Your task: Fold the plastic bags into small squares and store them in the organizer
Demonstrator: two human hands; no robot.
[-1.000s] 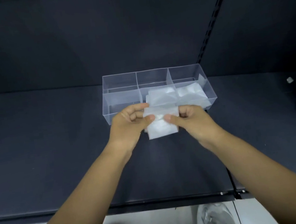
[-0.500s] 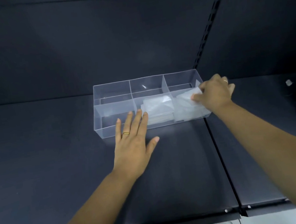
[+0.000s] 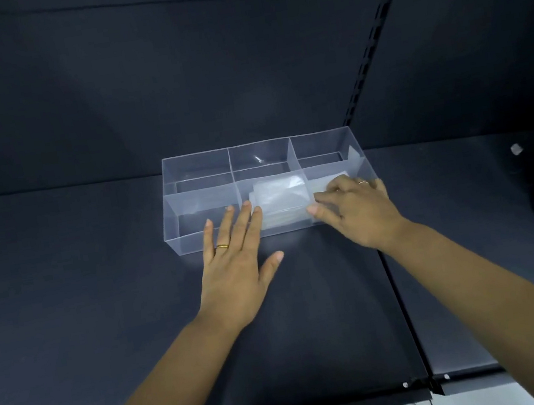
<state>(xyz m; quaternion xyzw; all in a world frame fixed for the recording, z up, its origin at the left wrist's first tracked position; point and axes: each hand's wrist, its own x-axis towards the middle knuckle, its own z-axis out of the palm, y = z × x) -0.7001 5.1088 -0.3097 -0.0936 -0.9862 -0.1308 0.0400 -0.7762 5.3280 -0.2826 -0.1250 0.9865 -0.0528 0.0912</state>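
Organizer (image 3: 196,164) sits at mid-frame on the dark shelf (image 3: 82,299), folded bags (image 3: 278,197) lying in its middle and right front compartments. Left hand (image 3: 233,263), fingers straight, braces the front wall, likely against sliding; right hand (image 3: 357,213) covers the right-hand bag, pinching or pressing I cannot tell.

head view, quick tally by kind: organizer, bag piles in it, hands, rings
clear plastic six-compartment organizer: 1
piles of folded translucent plastic bags: 2, middle pile and right pile
bare hands: 2, left hand and right hand
gold rings: 2, left ring and right ring
total: 7
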